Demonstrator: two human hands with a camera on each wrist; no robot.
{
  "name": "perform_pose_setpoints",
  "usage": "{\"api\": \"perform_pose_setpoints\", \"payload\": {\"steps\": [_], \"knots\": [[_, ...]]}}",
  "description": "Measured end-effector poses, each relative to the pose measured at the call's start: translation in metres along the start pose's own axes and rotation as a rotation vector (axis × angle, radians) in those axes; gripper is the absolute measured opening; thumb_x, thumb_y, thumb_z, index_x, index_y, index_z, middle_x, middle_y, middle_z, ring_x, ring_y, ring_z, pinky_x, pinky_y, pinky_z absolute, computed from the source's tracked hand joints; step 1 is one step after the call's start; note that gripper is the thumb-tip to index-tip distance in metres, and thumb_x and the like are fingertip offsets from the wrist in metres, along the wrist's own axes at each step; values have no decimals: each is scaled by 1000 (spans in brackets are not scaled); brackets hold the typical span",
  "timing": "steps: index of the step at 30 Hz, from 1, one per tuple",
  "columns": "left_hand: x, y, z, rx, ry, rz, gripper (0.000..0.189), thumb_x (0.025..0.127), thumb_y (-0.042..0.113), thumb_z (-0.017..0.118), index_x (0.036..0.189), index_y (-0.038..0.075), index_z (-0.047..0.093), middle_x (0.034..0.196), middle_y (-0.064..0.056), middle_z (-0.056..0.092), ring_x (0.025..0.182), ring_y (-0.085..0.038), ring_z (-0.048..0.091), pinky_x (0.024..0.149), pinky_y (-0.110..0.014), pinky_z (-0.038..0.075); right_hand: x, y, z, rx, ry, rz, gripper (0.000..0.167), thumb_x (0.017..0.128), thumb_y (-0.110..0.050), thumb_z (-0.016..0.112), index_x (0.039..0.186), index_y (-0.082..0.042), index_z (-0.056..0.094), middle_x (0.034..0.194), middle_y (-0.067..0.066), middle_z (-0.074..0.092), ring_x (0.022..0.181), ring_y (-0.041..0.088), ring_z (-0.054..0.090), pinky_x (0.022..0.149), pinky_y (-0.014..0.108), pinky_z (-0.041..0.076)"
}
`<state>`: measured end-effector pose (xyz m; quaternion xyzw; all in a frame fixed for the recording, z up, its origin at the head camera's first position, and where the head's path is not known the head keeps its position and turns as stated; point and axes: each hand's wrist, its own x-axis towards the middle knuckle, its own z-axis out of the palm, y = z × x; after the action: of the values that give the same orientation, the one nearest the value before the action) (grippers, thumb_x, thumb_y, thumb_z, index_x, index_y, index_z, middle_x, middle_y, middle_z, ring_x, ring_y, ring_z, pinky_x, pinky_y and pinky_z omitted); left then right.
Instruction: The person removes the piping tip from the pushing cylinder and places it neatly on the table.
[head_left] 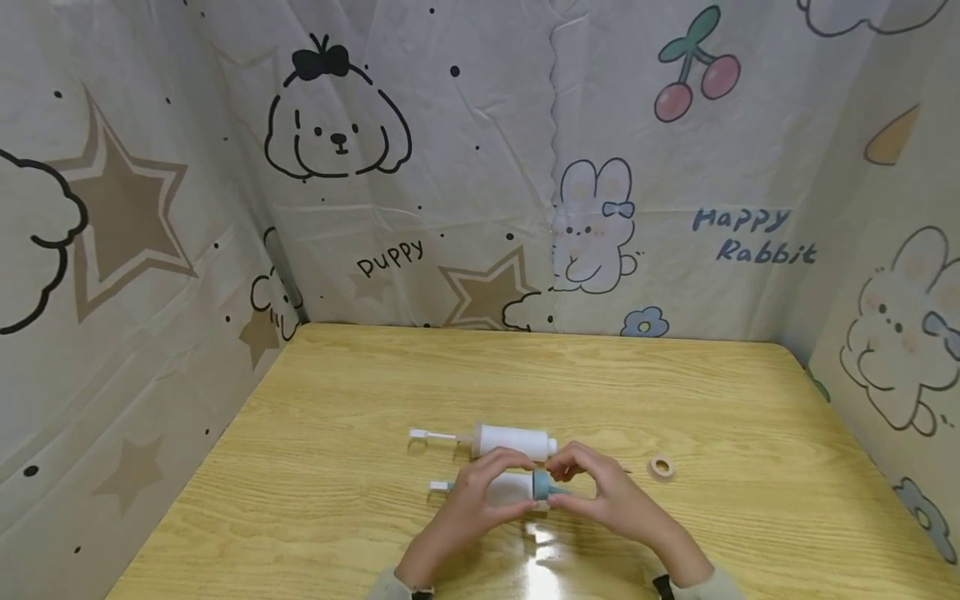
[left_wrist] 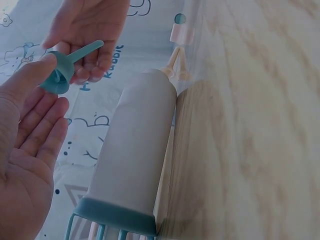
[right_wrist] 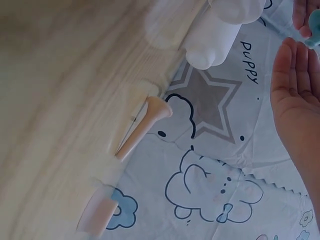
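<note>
My left hand (head_left: 476, 496) pinches a teal cap with a long thin spout (left_wrist: 59, 72), thumb on its rim. The spout points toward my right hand (head_left: 611, 496), whose fingers and thumb curve loosely around its tip. From the right wrist view, that hand's fingers look nearly straight beside the teal cap (right_wrist: 315, 30). Under my left hand lies a white bottle (head_left: 512, 490) on its side, partly hidden. The left wrist view shows a white bottle (left_wrist: 132, 145) with a teal collar (left_wrist: 117, 216) and thin prongs at its near end.
Behind the hands lies a second white bottle (head_left: 513, 442) with a pale pink end and a white-tipped stick (head_left: 431, 434). A pink cone-shaped spout (right_wrist: 145, 125) and a pink ring (head_left: 662, 468) are to the right on the wooden table (head_left: 360, 375). Printed cloth surrounds the table.
</note>
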<state>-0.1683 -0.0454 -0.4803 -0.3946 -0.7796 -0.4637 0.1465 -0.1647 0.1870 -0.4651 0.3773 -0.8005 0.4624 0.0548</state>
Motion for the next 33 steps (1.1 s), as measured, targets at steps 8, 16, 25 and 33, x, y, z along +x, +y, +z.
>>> {"api": "perform_pose_setpoints", "payload": {"steps": [8, 16, 25, 33], "knots": [[-1, 1, -2, -3, 18, -19, 41, 76, 13, 83, 113, 10, 66, 113, -4, 69, 109, -19, 66, 100, -29, 54, -8, 1, -9, -4, -40, 46, 13, 89, -10, 70, 100, -15, 64, 93, -3, 68, 86, 1, 61, 75, 25, 57], [-2, 2, -4, -27, 6, -31, 41, 78, 14, 82, 114, 10, 65, 114, -4, 69, 110, -19, 65, 101, -30, 53, -9, 1, -13, 7, -83, 41, 7, 93, -7, 65, 96, -14, 64, 89, 3, 69, 82, 2, 62, 72, 24, 57], [-2, 1, -3, -23, 19, -4, 41, 77, 14, 82, 114, 8, 65, 113, -5, 69, 109, -19, 66, 100, -29, 54, -10, 4, -12, 37, -74, 33, 8, 92, -6, 65, 94, -15, 65, 87, 4, 69, 80, 2, 62, 69, 23, 56], [-3, -2, 0, -29, 5, 1, 40, 75, 15, 83, 112, 10, 67, 111, -3, 71, 106, -17, 67, 97, -29, 55, -6, 1, -9, 48, -94, -12, 7, 91, -5, 66, 94, -10, 66, 86, 5, 69, 80, 1, 62, 69, 23, 57]]}}
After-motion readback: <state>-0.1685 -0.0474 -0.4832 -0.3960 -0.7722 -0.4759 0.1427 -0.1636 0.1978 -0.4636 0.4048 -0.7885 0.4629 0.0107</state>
